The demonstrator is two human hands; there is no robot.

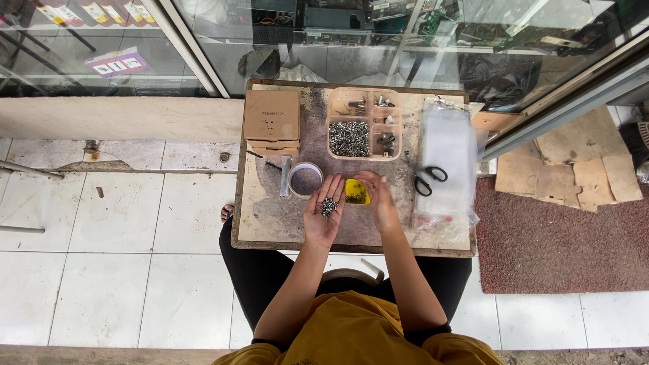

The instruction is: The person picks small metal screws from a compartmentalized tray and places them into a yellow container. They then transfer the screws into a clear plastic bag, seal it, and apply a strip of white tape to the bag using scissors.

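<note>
My left hand (323, 215) is held palm up over a small worn table (270, 223), with a little heap of small metal screws (328, 205) lying in the palm. My right hand (380, 197) hovers just right of it, fingers drawn together near a small yellow object (356, 192) on the table; whether it pinches a screw cannot be told. Behind both hands stands a clear divided plastic box (365, 123) with a large pile of screws (349, 138) in one compartment and a few dark parts in others.
A roll of tape (305, 179) lies left of my left hand. Stacked brown cardboard boxes (272, 122) sit at the back left. Black-handled scissors (428, 180) rest on clear plastic bags (446, 155) at the right. A glass showcase (378, 40) stands behind the table.
</note>
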